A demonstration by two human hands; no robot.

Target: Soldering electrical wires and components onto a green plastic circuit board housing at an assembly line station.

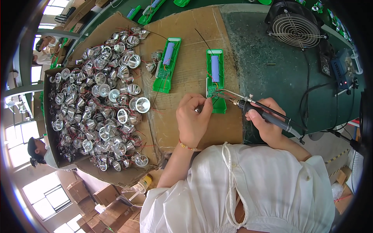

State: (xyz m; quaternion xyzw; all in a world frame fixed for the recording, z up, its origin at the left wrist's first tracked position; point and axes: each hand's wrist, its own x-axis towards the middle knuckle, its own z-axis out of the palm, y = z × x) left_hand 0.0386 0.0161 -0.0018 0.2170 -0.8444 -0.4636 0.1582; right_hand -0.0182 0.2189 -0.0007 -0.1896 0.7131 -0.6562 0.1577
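My right hand [268, 120] grips a soldering iron [268, 117] with a dark handle and a thin metal tube along it. Its tip meets the small circuit board inside a green plastic housing [220, 106], which lies on the cardboard with a purple cylindrical battery [215, 70] in its upper part. Thumb and forefinger of my left hand [193, 116] are pinched at the board's left edge. A small shiny bit shows between the curled fingers, too hidden to name. To the left lies a second green housing [162, 86] with its own battery and wires.
A cardboard box [49, 112] full of silver reflector cups with red wires stands on the left. A fan with a wire grille [296, 31] is at the far right, near a blue soldering station [342, 73]. Cables run down the green table's right side.
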